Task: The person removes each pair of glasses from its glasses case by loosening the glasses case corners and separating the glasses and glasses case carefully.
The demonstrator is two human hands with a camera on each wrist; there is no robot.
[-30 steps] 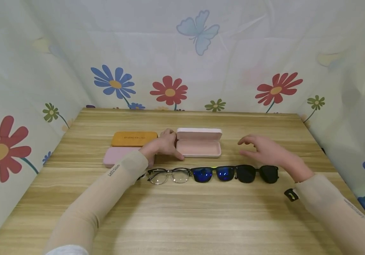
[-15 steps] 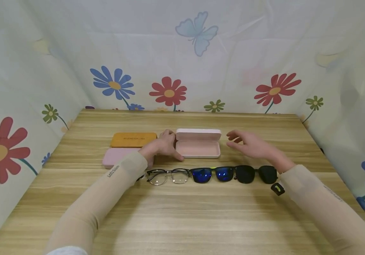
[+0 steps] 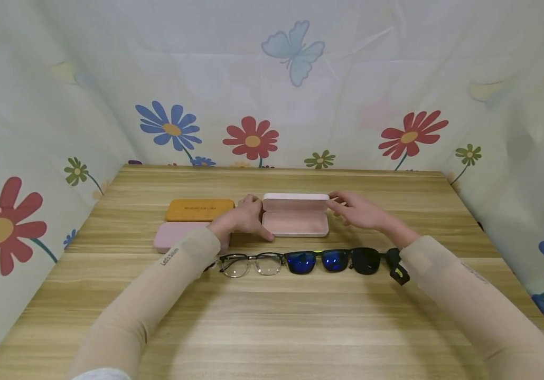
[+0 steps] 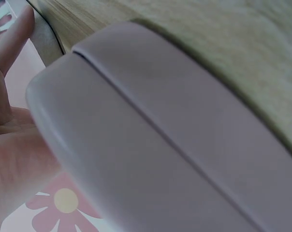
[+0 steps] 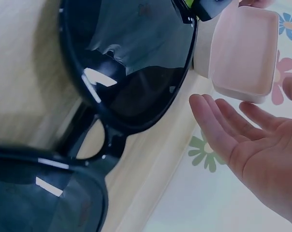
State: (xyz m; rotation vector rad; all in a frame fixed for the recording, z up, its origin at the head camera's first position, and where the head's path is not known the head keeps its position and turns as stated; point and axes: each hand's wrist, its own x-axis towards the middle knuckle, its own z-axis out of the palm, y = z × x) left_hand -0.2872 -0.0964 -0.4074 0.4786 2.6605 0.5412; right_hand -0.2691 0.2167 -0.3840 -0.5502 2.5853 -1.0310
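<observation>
A white glasses case [image 3: 296, 224] with a pink lining stands with its lid up at mid-table in the head view. My left hand [image 3: 248, 216] holds its left end, thumb at the front corner and fingers along the side toward the back. My right hand [image 3: 359, 211] is at the lid's right end, fingers loosely bent. Its fingers are also visible beside the case in the right wrist view. In front lie clear-lens glasses [image 3: 253, 265], blue-lens sunglasses [image 3: 317, 261] and dark sunglasses [image 3: 366, 261], partly covered by the right wrist camera.
A closed orange case [image 3: 198, 210] and a closed pink case [image 3: 177, 236] lie left of the white one, close to my left forearm. The left sleeve hides part of another pair of glasses [image 3: 210, 265]. A flowered curtain [image 3: 348, 95] surrounds the table.
My right hand has moved left from beside the white case to its lid's right end. The left hand and the cases have kept their places.
</observation>
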